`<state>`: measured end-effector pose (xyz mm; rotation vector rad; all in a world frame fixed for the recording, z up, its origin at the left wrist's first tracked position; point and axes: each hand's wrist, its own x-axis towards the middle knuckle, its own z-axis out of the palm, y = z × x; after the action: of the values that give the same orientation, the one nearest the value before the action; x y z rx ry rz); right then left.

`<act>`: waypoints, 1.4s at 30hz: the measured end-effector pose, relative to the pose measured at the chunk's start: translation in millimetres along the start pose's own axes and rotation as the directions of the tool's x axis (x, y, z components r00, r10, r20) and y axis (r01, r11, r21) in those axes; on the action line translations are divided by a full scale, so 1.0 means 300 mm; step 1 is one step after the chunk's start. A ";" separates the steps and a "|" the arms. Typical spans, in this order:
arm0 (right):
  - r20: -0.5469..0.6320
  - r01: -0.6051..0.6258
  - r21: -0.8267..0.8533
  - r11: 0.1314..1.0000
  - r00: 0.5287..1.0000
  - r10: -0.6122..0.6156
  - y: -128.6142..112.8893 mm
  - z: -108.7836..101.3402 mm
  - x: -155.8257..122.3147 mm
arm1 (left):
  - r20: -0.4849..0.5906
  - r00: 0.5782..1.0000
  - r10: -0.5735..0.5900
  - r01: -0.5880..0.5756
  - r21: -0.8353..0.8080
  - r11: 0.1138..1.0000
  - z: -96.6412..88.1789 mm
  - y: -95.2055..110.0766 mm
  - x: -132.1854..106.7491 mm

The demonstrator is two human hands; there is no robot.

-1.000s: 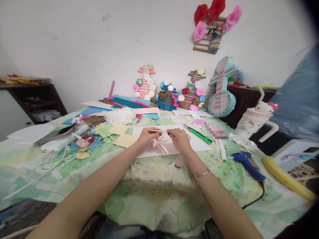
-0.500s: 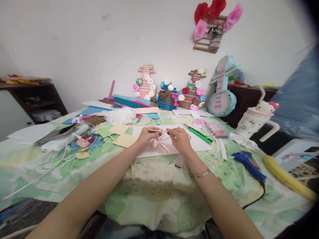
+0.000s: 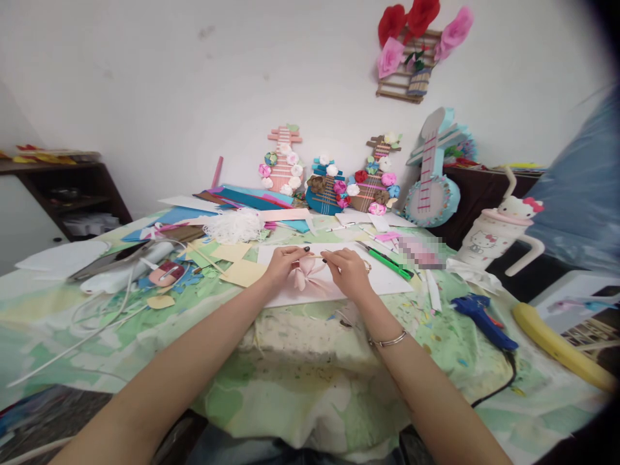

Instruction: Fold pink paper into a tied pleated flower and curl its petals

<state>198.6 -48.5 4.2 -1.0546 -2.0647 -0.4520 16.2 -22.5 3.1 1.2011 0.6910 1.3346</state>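
My left hand [image 3: 283, 263] and my right hand [image 3: 349, 272] are close together over a white sheet [image 3: 387, 279] in the middle of the table. Between them sits a pale pink paper flower [image 3: 306, 274] on a thin wooden stick [image 3: 314, 257]. Both hands have their fingers curled: the left pinches the stick and the petals from the left, the right pinches the stick's other end. A bracelet [image 3: 389, 339] rings my right wrist.
A green utility knife [image 3: 387, 263] and a blue glue gun [image 3: 482, 320] lie to the right, with a cat-shaped cup [image 3: 494, 234] and a yellow banana-shaped object [image 3: 557, 347]. Paper scraps, white cords and a pink case [image 3: 165, 274] lie left. Decorated paper guitars [image 3: 334, 181] stand at the back.
The pink flower has been turned and lifted slightly between my hands, so the petals now bunch up nearer my left fingers. The arms have barely shifted.
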 end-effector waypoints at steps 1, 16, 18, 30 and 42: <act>0.000 0.007 -0.010 1.000 1.000 -0.007 -0.002 0.001 0.001 | -0.007 1.000 0.001 -0.001 -0.007 1.000 0.000 -0.001 0.000; -0.064 -0.003 -0.138 0.990 0.998 -0.006 -0.042 -0.016 0.001 | -0.067 0.997 -0.024 0.022 -0.031 0.999 0.001 0.001 -0.001; -0.079 -0.009 -0.142 0.990 0.997 -0.003 -0.039 -0.014 0.000 | -0.070 0.997 -0.026 0.024 -0.025 0.999 0.002 0.000 -0.001; -0.139 -0.022 -0.122 0.992 0.990 0.005 -0.038 -0.025 0.002 | -0.030 0.998 -0.046 0.047 0.015 0.999 -0.009 -0.008 0.013; -0.132 -0.043 -0.024 0.999 0.990 0.040 -0.044 -0.034 0.004 | -0.037 0.999 -0.006 0.008 0.071 0.997 -0.014 -0.013 0.017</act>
<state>192.4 -61.7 12.1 -1.0535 -1.9223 -0.5154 14.5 -15.8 -0.5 1.2324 0.7736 1.3385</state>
